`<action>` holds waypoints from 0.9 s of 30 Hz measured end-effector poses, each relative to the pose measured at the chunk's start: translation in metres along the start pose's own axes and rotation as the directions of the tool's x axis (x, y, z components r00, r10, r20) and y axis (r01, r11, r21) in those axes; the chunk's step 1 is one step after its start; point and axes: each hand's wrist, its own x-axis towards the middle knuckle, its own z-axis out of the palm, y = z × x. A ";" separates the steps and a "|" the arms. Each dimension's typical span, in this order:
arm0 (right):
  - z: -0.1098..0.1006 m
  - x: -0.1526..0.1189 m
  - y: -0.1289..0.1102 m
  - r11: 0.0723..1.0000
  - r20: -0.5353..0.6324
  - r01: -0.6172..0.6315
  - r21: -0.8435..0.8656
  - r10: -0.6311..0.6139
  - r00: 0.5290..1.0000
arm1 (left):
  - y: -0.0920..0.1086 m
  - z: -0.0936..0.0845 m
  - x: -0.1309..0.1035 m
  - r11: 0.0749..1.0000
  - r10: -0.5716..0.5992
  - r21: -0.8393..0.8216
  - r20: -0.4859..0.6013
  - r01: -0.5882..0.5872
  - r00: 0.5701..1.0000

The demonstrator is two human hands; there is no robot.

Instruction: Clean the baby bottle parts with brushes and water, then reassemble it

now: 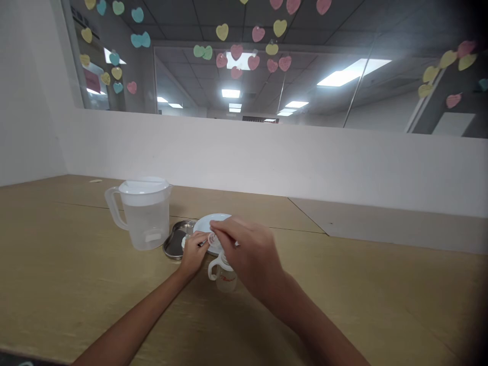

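At the left of the table (76, 264) I record a lidded translucent pitcher (148, 221), upright, its handle turned to the left. Just right of it lies a metal kidney-shaped tray (173, 247), its right part partly covered from my view.

Next, I find the left hand (195, 250) in front of the tray's right end, fingers bent and drawn close together. Its fingertips pinch a pale round piece (212, 239), which sits between the two hands, at the left hand's tips and just below those of the right. The fine detail of this piece is too small for me to make out. Behind it I note a white plate (205, 222), partly hidden by the hands.

Below the piece, a clear handled cup (226, 282) stands upright on the table, red marking on its front, a white handle (211, 270) on its left side. The right hand hides part of its upper right.

Furthest right, I observe the right hand (253, 249), thumb and fingers brought together in a pinch above the piece; whether they grip anything I cannot tell.
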 end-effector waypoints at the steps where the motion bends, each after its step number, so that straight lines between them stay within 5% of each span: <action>1: -0.008 0.003 -0.003 1.000 -0.050 -0.015 0.014 0.016 0.999 | 0.001 0.000 0.000 1.000 0.025 0.013 0.021 -0.025 0.999; 6: -0.036 0.013 -0.009 0.995 -0.113 -0.097 0.012 0.098 0.989 | 0.006 0.000 0.001 0.988 0.107 0.100 0.073 -0.114 0.992; 16: -0.002 0.010 0.019 0.996 -0.073 -0.057 0.064 0.061 0.995 | -0.001 0.001 0.000 0.987 0.082 0.130 0.071 -0.091 0.994; 27: -0.001 0.010 0.019 0.996 -0.056 -0.053 0.066 0.057 0.997 | -0.002 0.001 0.002 0.988 0.086 0.125 0.061 -0.093 0.994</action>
